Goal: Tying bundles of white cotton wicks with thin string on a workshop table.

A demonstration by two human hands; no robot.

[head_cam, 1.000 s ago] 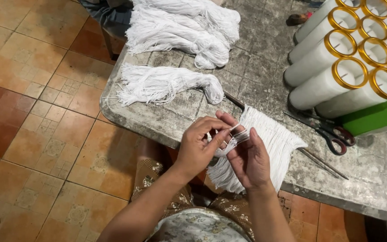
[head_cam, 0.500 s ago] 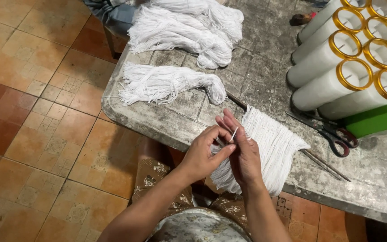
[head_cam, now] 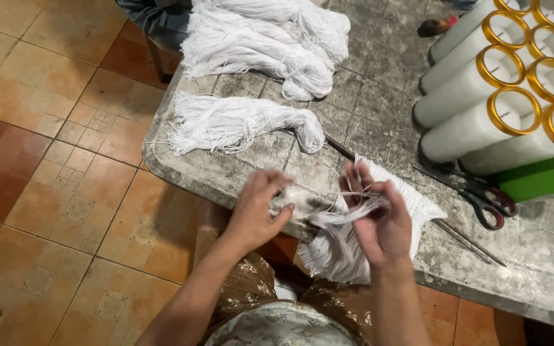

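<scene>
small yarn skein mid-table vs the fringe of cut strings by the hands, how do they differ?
The small skein lies loose and tangled, flat on the stone table, with a looped end; the string fringe is combed straight and hangs over the table's near edge.
The skein lies untouched; the fringe has the right hand holding a few of its strands and the left hand beside it.
The fringe lies across thin rods; the skein does not.
Both are white string.

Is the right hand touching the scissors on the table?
Apart. The head view shows the right hand holding white strings, with bare table and fanned strings lying between it and the scissors.
</scene>
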